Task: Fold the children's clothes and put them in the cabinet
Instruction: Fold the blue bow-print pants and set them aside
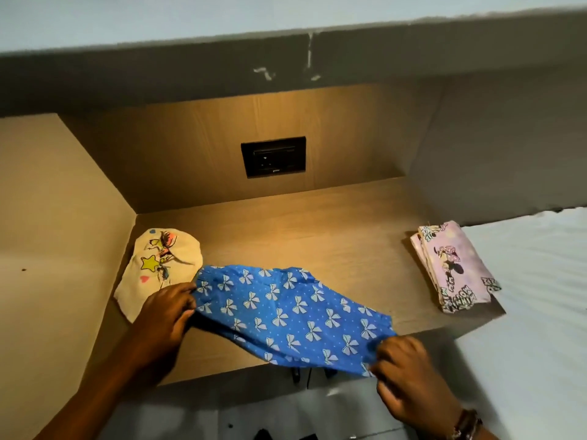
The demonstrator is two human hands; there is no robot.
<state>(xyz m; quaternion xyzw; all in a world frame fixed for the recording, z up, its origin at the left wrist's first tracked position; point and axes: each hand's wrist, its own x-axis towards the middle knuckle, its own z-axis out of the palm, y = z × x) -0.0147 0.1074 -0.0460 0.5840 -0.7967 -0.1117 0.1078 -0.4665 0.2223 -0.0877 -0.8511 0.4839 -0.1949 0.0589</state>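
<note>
Nearest the camera, the right hand [409, 373], a watch [465, 423] on its wrist, pinches the near right end of a blue garment with white bows [286, 312] just past the front edge of the wooden shelf [317, 227]. The left hand [165, 315] grips the garment's opposite end, farther in and toward the left side. Between the two hands the cloth stretches diagonally across the front of the shelf, its near edge hanging over the front lip. Just beyond the left hand, a cream garment with a yellow star [158, 268] lies flat near the left wall. At the right edge rests a folded pink cartoon-print garment [451, 265], beside a white bed sheet [533, 296]. A dark wall socket [273, 156] sits in the back panel.
</note>
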